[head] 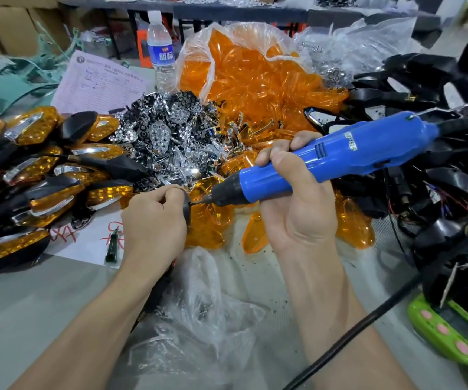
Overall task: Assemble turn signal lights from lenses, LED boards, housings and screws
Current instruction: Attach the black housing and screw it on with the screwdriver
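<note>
— So, what lay nearest on the table?

— A crumpled clear plastic bag (199, 319), with a black cable (353, 325) crossing to its right and a green device (449, 330) at the near right edge.

— And the hands?

— Just beyond the bag. The left hand (154, 218) gripped a black housing (187, 209), fingers curled round its edge. The right hand (297, 198) was wrapped round a blue electric screwdriver (339, 156), whose bit touched that housing.

— Where were the parts?

— Loose orange lenses (213, 220) lay beneath the hands. Finished turn signals (44, 170) were heaped to the left, spare black housings (438, 136) with wires to the right. Farther back sat a pile of chrome reflectors (165, 130), then an open bag of orange lenses (249, 71).

— Anything beyond?

— A water bottle (161, 49) stood upright at the far side, a printed form (100, 85) just left of it.
</note>
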